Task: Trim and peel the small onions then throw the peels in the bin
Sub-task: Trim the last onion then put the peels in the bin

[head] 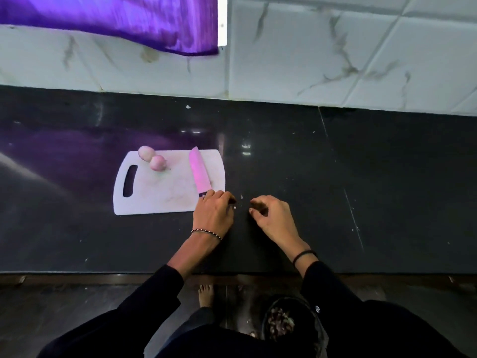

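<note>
Beyond hands (214, 213), two onions (152, 158) on board (160, 192).

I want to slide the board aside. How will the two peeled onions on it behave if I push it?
The peeled onions look round and smooth, so they would probably roll. They sit near the far edge of the cutting board, so one may well drop onto the counter. The knife lies flat and should mostly ride along.

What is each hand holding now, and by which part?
No object is clearly held. The left hand rests curled beside the knife; the right hand looks empty, perhaps pinching scraps.
</note>
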Available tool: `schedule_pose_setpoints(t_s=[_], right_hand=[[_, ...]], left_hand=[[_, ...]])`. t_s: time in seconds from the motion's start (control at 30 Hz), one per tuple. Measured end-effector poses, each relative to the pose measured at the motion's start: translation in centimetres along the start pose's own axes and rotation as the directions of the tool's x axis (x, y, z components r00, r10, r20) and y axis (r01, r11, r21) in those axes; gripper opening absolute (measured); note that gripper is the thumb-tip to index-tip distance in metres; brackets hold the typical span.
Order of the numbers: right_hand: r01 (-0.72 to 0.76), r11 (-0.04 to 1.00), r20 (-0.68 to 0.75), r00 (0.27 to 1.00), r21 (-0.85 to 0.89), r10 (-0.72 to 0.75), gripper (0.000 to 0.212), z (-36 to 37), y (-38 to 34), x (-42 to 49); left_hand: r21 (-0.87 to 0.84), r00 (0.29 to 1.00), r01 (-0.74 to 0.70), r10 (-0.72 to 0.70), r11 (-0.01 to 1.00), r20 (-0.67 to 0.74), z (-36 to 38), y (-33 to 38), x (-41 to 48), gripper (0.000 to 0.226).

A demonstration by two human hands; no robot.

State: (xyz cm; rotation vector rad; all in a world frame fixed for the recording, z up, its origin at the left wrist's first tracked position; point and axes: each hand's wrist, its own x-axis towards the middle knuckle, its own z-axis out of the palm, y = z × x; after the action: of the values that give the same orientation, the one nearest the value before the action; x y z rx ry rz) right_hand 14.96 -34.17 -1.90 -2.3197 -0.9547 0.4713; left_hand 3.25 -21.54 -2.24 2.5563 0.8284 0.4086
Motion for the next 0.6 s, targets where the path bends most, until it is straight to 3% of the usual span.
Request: schedule_pose_setpoints(t_s=[0.13,0.3,0.47,0.6], right_hand=[[0.127,0.965,0.081,0.990,-0.230,-0.111,0.036,1.3,-0.7,2.8],[0.224,0.890,0.172,0.971,-0.397,-0.168,0.052,2.4,-1.4,4.1],[0.228,0.894,0.191,0.968,-0.386,-0.165,0.051,3.0,-1.5,2.4],[0.112,0.952,0.067,0.993,-0.284,-0.097,0.041,3.1,-0.9,2.1]], left_hand=[[0.129,0.999,-0.026,0.030,0.991,-0.032,0.0,-2.4,1.7,0.020],[0.117,0.993,-0.116,0.118,0.986,-0.012,0.0,-4.1,3.1,0.019],[0.070,0.980,-0.197,0.197,0.978,0.012,0.5,-5.0,3.7,0.019],[0.035,0.980,-0.200,0.200,0.979,0.002,0.6,-5.7,4.3,0.019]])
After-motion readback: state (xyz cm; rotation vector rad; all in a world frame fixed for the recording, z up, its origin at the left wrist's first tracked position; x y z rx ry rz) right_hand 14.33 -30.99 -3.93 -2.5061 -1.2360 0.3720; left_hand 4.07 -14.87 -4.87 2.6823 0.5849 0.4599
